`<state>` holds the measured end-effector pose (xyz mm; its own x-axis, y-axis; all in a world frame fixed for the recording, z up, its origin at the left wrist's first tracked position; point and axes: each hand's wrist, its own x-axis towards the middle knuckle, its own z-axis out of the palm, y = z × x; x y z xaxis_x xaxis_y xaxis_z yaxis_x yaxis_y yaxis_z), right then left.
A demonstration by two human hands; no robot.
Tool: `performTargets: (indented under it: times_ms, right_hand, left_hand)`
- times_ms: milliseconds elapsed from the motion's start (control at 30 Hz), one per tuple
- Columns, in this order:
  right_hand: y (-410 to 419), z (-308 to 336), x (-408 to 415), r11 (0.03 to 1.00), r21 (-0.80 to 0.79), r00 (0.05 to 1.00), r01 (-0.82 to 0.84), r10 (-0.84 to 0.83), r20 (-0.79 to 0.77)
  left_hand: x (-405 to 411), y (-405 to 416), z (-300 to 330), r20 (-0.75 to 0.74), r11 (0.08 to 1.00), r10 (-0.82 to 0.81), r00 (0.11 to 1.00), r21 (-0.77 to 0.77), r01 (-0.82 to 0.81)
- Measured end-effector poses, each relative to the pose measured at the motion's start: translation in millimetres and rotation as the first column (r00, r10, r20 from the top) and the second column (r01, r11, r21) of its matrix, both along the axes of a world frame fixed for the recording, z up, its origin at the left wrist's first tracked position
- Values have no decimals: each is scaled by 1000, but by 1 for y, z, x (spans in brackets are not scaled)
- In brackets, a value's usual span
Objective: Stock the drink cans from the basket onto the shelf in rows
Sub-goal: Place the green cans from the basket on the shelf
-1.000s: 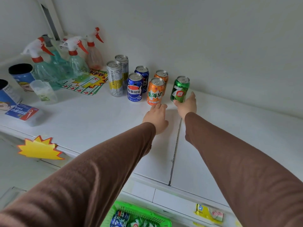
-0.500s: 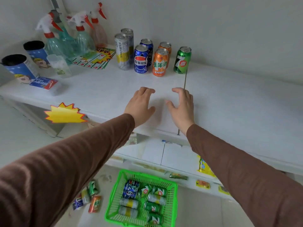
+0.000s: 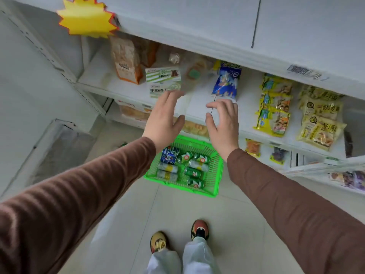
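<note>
A green plastic basket (image 3: 216, 175) stands on the floor below me with several cans lying in it: green cans (image 3: 195, 172), a blue can (image 3: 169, 155) and silver-yellow cans (image 3: 167, 168). My left hand (image 3: 166, 119) and my right hand (image 3: 223, 123) hover side by side above the basket's far edge, both empty with fingers spread. The white top shelf (image 3: 197, 20) fills the upper edge of the view; the cans standing on it are out of sight.
Lower shelves hold snack packets (image 3: 274, 107), a blue bag (image 3: 227, 80) and an orange box (image 3: 126, 58). A yellow starburst tag (image 3: 87, 18) hangs on the top shelf's edge. My shoes (image 3: 199, 230) stand on the tiled floor near the basket. A grey box (image 3: 57, 151) sits at left.
My view has tilted down from the top shelf to the floor basket. Both hands left the shelf surface and dropped toward the basket, still empty.
</note>
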<state>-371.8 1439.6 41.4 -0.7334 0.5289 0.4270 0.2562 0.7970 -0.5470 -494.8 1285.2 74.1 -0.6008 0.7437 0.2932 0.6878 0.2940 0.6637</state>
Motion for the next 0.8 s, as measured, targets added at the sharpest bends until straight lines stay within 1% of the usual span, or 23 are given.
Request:
performTargets:
  times_ms: [100, 200, 267, 333, 433, 533, 600, 667, 800]
  right_hand:
    - [-9, -60, 22, 996, -92, 996, 11, -3, 90]
    - [-10, -132, 46, 975, -215, 975, 52, -3, 222]
    - [-10, -185, 61, 951, -293, 940, 92, 14, 342]
    - [-10, -239, 73, 928, -351, 879, 129, 56, 473]
    - [-7, -312, 83, 903, -403, 770, 150, 149, 621]
    - [-2, -382, 87, 881, -438, 655, 177, 227, 721]
    - [1, -422, 88, 883, -429, 572, 190, 256, 780]
    - [4, -461, 90, 896, -410, 458, 171, 296, 838]
    - [6, -525, 89, 931, -362, 212, 42, 345, 914]
  left_hand:
    - [23, -20, -64, 58, 995, 41, 997, -94, -36]
    - [45, -33, -134, 132, 970, 80, 988, -239, -46]
    - [59, -38, -183, 169, 944, 102, 980, -327, -42]
    - [72, -41, -232, 201, 915, 120, 972, -402, -30]
    - [85, -39, -301, 237, 867, 117, 964, -499, 18]
    - [89, -32, -366, 274, 816, 114, 955, -574, 67]
    - [89, -27, -406, 285, 773, 95, 954, -625, 110]
    - [88, -20, -444, 302, 723, 81, 950, -674, 153]
    - [87, -2, -504, 339, 639, 87, 937, -740, 208]
